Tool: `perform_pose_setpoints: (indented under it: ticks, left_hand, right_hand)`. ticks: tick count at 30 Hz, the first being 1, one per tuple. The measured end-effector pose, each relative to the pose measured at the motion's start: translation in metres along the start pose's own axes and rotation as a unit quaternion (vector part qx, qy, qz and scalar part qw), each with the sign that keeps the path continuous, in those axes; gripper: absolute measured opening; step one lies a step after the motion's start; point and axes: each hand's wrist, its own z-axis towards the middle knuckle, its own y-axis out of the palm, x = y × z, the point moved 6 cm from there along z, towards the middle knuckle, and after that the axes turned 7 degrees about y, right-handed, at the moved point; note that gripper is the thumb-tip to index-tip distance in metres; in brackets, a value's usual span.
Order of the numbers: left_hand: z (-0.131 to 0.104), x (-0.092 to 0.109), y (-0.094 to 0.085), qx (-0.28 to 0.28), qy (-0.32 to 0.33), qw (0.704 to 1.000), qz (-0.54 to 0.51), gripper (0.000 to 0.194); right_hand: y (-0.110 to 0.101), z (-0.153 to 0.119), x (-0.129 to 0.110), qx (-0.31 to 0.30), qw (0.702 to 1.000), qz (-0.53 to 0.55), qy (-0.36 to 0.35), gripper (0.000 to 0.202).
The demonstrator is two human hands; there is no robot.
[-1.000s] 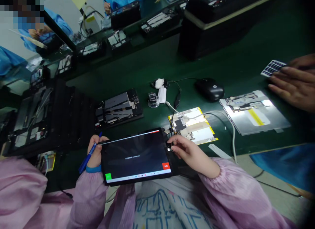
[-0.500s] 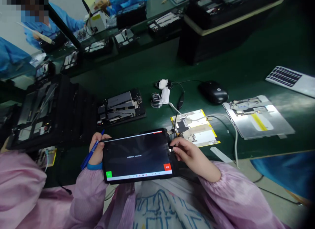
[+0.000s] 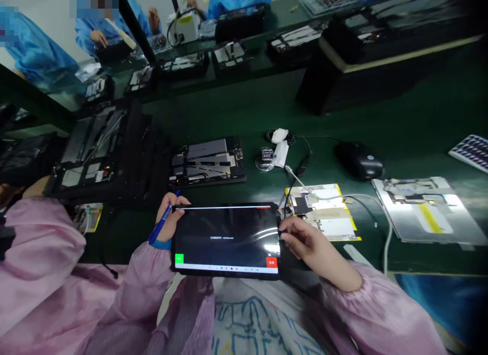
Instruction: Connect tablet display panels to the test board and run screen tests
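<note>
A tablet (image 3: 229, 238) with a lit dark screen, a green square and a red square in its lower corners, is held tilted in front of me. My left hand (image 3: 170, 220) grips its left edge, the thumb on the frame, with a blue pen (image 3: 163, 220) also held in that hand. At the tablet's right edge my right hand (image 3: 303, 238) is closed in a pinch on a small dark cable plug (image 3: 281, 232). Whether the plug is seated in the edge is hard to see. A thin black cable (image 3: 286, 198) runs down toward these fingers.
Stacked opened tablets (image 3: 102, 156) stand at left, beside another opened tablet (image 3: 208, 161). Further right are a yellow-edged board (image 3: 335, 220) with a white cable (image 3: 389, 243), a mouse (image 3: 360, 160), metal panels (image 3: 450, 228) and a keyboard (image 3: 473, 151). Co-workers in blue sit across.
The view has swung, so everything sits further right. The bright metal tip seen between my right fingers and the tablet no longer shows; those fingers are now close against the edge.
</note>
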Motion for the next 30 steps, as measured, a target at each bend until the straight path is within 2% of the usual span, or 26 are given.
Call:
perform_pose_setpoints:
  ticks: [4,7,12,16,21,25,28,30]
  left_hand:
    - [-0.002,-0.006,-0.004,0.012,-0.019,1.0,-0.003,0.052]
    - [-0.005,-0.009,-0.004,0.02,-0.031,0.999,-0.015,0.055]
    - [-0.008,-0.011,-0.004,0.02,-0.044,0.999,-0.01,0.057]
    - [-0.01,-0.011,-0.005,0.022,-0.045,0.999,-0.003,0.058]
    - [-0.012,-0.011,-0.005,0.027,-0.049,0.998,-0.003,0.056]
    - [-0.012,-0.009,-0.003,0.023,-0.049,0.998,-0.011,0.056]
    - [-0.011,-0.008,-0.003,0.028,-0.05,0.998,-0.001,0.057]
    - [-0.011,-0.008,-0.004,0.033,-0.05,0.998,0.009,0.058]
  right_hand:
    - [-0.002,-0.006,0.003,0.028,0.998,-0.052,-0.006,0.033]
    - [-0.007,-0.016,-0.003,0.067,0.983,-0.157,-0.061,0.028]
    - [-0.008,-0.034,-0.02,0.104,0.918,-0.304,-0.232,0.021]
    - [-0.002,-0.041,-0.024,0.127,0.855,-0.395,-0.31,0.018]
    - [0.004,-0.04,-0.03,0.125,0.813,-0.454,-0.342,0.019]
    - [0.007,-0.039,-0.034,0.147,0.781,-0.497,-0.35,0.025]
    - [0.008,-0.038,-0.034,0.15,0.774,-0.511,-0.342,0.026]
    - [0.008,-0.038,-0.034,0.149,0.783,-0.502,-0.336,0.024]
